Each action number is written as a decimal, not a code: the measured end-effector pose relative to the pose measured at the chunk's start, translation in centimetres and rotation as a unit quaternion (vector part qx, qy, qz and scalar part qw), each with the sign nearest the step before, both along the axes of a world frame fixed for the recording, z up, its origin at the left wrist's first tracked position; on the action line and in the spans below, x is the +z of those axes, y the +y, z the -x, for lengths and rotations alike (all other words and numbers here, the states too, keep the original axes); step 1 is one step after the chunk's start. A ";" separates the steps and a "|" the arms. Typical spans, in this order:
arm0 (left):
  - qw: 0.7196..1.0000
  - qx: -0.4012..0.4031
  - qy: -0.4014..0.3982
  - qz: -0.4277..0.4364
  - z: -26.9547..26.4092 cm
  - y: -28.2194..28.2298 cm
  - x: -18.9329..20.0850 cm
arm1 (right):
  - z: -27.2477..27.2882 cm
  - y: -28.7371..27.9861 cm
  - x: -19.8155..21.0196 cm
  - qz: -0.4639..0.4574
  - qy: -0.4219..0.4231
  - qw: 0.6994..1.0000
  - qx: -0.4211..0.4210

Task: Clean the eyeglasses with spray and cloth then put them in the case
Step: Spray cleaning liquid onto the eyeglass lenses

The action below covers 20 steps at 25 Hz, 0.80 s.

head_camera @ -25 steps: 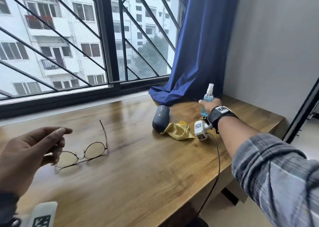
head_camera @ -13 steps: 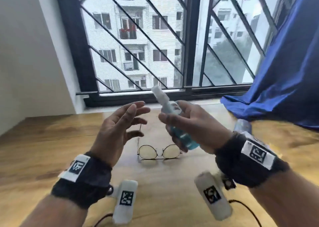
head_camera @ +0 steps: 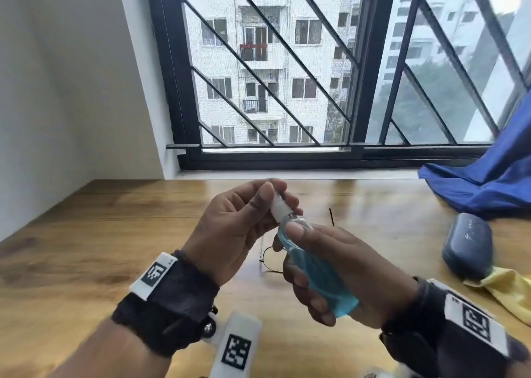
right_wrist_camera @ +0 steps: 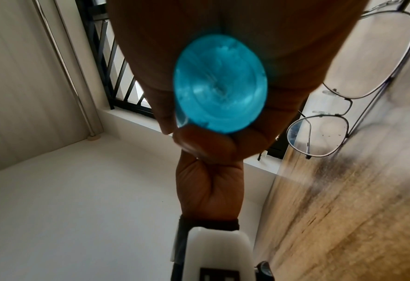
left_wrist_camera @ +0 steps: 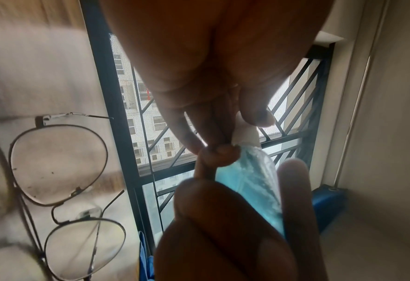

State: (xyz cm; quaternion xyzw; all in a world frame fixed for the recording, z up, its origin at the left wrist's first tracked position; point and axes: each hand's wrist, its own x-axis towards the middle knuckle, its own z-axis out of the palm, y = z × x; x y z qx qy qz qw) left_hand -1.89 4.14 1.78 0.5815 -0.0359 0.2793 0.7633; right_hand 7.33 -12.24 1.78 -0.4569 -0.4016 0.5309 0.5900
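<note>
Both hands on the spray bottle, above the eyeglasses

Head view, centre: right hand [head_camera: 342,265] grips spray bottle [head_camera: 313,265]; left hand [head_camera: 238,231] pinches its white cap [head_camera: 278,209]. Left wrist view: eyeglasses [left_wrist_camera: 62,192] lie lower left. Right wrist view: bottle base fills upper centre.

Right hand [head_camera: 342,265]: raised in front of the body, palm turned inward, fingers [head_camera: 301,282] curled round the body of the spray bottle [head_camera: 316,268], thumb laid along its upper side near the neck. Left hand [head_camera: 235,231]: raised just beside the right, thumb and fingertips pinching the bottle's white cap [head_camera: 278,210]. Both wrists carry black straps with marker tags.
</note>
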 end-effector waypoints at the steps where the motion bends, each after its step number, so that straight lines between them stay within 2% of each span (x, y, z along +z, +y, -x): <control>1: 1.000 0.005 -0.004 0.001 0.1 0.1 0.1 | 0.1 0.0 0.0 0.001 0.001 1.000 0.002; 6: 0.999 0.044 0.014 -0.010 0.1 -0.3 0.0 | 0.0 -0.2 -0.1 -0.001 -0.029 0.999 -0.013; 8: 0.995 0.090 0.014 0.051 0.2 1.3 0.5 | -0.2 -0.4 -0.3 0.005 -0.070 0.997 -0.021; 11: 0.963 0.204 0.003 0.174 1.9 7.3 1.5 | -0.6 -0.6 -0.5 -0.003 -0.096 0.995 -0.033; 14: 0.941 0.256 0.060 0.215 3.1 10.9 0.6 | -1.1 -0.7 -0.4 -0.026 -0.096 0.994 -0.049; 16: 0.941 0.265 0.122 0.171 3.0 11.5 -0.6 | -1.0 -0.7 -0.2 -0.028 -0.101 0.992 -0.064; 18: 0.937 0.283 0.206 0.023 2.8 11.3 -1.4 | -1.1 -0.8 -0.2 -0.028 -0.105 0.991 -0.083; 20: 0.908 0.287 0.282 -0.117 2.8 10.9 -1.8 | -1.3 -0.8 -0.3 -0.024 -0.114 0.988 -0.098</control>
